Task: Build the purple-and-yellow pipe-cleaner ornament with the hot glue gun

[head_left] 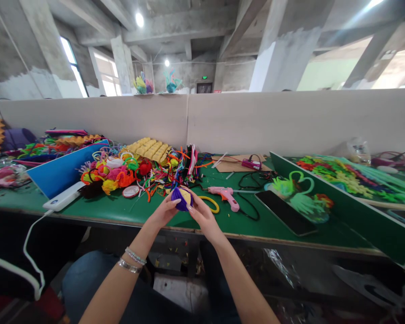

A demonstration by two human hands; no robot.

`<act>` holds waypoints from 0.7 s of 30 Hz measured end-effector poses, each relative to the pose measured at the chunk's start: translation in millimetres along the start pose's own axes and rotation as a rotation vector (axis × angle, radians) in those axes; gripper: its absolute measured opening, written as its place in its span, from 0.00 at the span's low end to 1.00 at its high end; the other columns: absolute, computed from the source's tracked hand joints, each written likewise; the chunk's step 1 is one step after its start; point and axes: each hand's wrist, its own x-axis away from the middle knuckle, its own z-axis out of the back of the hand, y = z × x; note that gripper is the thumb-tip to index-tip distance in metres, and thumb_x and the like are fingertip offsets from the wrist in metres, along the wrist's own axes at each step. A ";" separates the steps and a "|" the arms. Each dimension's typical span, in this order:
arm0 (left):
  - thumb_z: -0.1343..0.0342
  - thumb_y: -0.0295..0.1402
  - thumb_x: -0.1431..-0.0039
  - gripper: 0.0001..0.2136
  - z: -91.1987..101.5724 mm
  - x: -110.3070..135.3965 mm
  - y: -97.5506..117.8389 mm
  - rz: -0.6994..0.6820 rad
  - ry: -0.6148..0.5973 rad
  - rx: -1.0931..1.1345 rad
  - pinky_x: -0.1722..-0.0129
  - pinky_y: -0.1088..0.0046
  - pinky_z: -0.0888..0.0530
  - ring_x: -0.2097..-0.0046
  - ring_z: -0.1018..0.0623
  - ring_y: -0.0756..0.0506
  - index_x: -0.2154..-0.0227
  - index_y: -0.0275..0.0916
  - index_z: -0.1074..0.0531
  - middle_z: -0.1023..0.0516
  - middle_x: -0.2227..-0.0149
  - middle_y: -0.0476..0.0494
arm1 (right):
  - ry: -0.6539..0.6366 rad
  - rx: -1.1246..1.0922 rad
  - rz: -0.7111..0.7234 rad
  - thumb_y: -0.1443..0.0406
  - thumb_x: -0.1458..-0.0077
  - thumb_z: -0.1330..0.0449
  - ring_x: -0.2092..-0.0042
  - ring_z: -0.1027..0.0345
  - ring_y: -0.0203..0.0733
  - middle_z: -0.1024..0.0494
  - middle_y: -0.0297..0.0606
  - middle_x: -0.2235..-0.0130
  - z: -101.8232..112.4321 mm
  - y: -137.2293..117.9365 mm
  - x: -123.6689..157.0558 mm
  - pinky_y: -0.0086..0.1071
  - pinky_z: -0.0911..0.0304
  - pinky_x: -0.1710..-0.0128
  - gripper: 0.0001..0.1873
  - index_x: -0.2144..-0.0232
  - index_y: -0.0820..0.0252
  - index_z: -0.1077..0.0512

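Observation:
Between my two hands, just over the front edge of the green table, is a small rounded purple piece with a pale yellow patch (182,199). My left hand (167,209) grips its left side, thumb across the front. On the right side my right hand (202,213) has its fingers and thumb closed around it. The undersides of the fingers are hidden. A yellow ring (215,206) lies right beside my right hand. Farther right rests a pink glue gun (227,194) on its side, with a black cord.
Fuzzy craft stems (158,177) and colourful pieces pile up behind my hands, with a yellow egg tray (149,149). A black phone (283,211) lies at right, before a green divider (344,211). At left stand a blue board (70,168) and a white power strip (64,197).

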 end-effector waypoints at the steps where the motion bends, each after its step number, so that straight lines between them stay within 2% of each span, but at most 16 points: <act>1: 0.35 0.32 0.66 0.21 -0.1 0.2 0.0 -0.008 -0.009 0.007 0.61 0.75 0.30 0.64 0.24 0.48 0.63 0.39 0.27 0.22 0.67 0.49 | -0.002 0.006 0.001 0.56 0.46 0.44 0.39 0.49 0.44 0.41 0.34 0.40 -0.1 -0.2 0.3 0.40 0.54 0.39 0.29 0.43 0.50 0.42; 9: 0.35 0.32 0.64 0.20 4.6 -0.9 -2.5 -0.014 -0.044 -0.001 0.60 0.75 0.31 0.64 0.24 0.49 0.62 0.39 0.28 0.22 0.66 0.50 | -0.018 0.091 0.016 0.56 0.46 0.45 0.38 0.53 0.45 0.44 0.36 0.38 2.8 1.4 2.0 0.43 0.56 0.39 0.30 0.41 0.51 0.44; 21: 0.35 0.32 0.66 0.18 2.1 1.1 0.4 -0.019 -0.010 0.044 0.62 0.72 0.30 0.66 0.24 0.47 0.66 0.38 0.26 0.22 0.68 0.48 | -0.060 0.175 0.035 0.56 0.44 0.46 0.38 0.52 0.44 0.46 0.35 0.38 4.9 2.6 2.7 0.42 0.56 0.38 0.31 0.40 0.50 0.48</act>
